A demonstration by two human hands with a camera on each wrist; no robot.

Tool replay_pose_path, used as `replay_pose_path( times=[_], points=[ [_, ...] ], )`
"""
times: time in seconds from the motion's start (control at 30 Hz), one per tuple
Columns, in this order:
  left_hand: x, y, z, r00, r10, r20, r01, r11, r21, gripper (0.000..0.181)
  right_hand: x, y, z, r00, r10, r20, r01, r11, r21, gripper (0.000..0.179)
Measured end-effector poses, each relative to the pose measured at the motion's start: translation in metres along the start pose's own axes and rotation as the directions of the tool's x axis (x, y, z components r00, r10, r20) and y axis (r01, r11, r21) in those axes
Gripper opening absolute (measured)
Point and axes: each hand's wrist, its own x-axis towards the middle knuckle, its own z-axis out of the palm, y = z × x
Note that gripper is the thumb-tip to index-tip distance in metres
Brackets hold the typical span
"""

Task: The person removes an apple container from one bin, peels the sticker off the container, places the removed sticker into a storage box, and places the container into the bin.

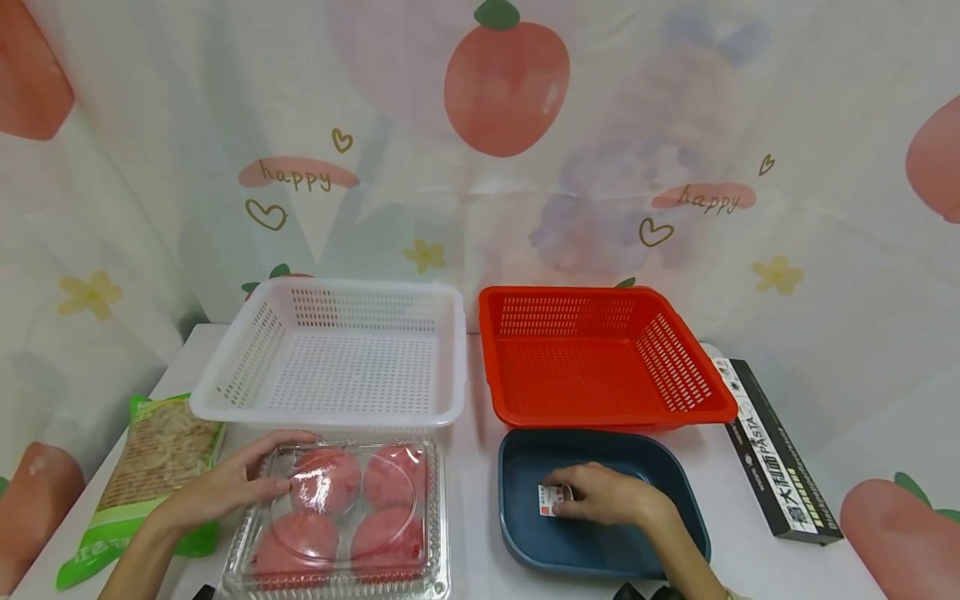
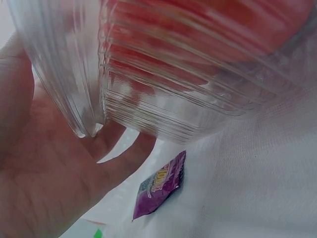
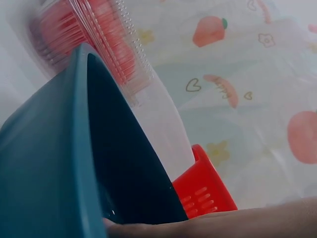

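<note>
A clear plastic clamshell box (image 1: 437, 533) with several round pinkish-red items inside lies at the front left. My left hand (image 1: 228, 483) grips its left side, thumb over the lid. The left wrist view has the palm (image 2: 54, 173) against the box's ribbed wall, some fingers hidden behind it; a small purple packet (image 2: 159, 186) lies on the white surface below. Inside the dark blue basin (image 1: 600, 550), my right hand (image 1: 607, 496) pinches a small item with a white and orange label (image 1: 550, 500). In the right wrist view the basin wall (image 3: 44, 148) hides most of that hand.
Behind stand a white perforated basket (image 1: 352, 367) and a red perforated basket (image 1: 570, 375). A green-edged bag of beige food (image 1: 157, 458) lies at the left. A long black pasta box (image 1: 783, 454) lies at the right. A printed cloth (image 1: 480, 208) hangs behind the table.
</note>
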Motion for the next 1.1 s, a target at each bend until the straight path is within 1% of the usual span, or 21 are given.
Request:
replay_pose_path(
  times=[0.13,0.3,0.37,0.5,0.77,0.93,1.1],
  points=[
    [0.0003,-0.0003,-0.0006,1.000,0.003,0.002,-0.003,1.000,0.000,0.048,-0.0003,-0.0005,0.0007,1.000,-0.012,-0.026,0.012,1.000,0.027,0.033],
    [0.0001,-0.0017,-0.0001,1.000,0.002,-0.004,-0.002,1.000,-0.001,0.048,-0.0017,-0.0038,0.0013,0.998,0.057,-0.030,-0.055,0.996,0.067,0.032],
    [-0.0001,-0.0023,-0.0002,1.000,0.007,-0.006,-0.007,1.000,-0.006,0.048,-0.0016,-0.0040,0.0006,0.997,0.072,-0.031,-0.070,0.995,0.071,0.031],
    [-0.0001,-0.0023,-0.0003,1.000,0.008,-0.003,-0.008,1.000,-0.024,0.048,-0.0014,-0.0027,-0.0002,0.997,0.076,-0.031,-0.074,0.995,0.061,0.031],
    [0.0008,-0.0007,-0.0011,1.000,0.000,-0.004,0.000,1.000,-0.002,0.048,-0.0030,0.0000,0.0004,0.997,0.082,-0.013,-0.081,0.994,0.076,0.033],
    [0.0014,-0.0002,-0.0007,1.000,-0.018,-0.013,0.018,1.000,0.008,0.048,-0.0040,-0.0002,-0.0007,0.996,0.089,-0.025,-0.087,0.995,0.051,0.020],
    [0.0007,-0.0017,-0.0002,1.000,-0.004,-0.012,0.004,1.000,0.013,0.047,-0.0045,-0.0002,-0.0008,0.995,0.098,-0.012,-0.098,0.994,0.042,0.010]
  ],
)
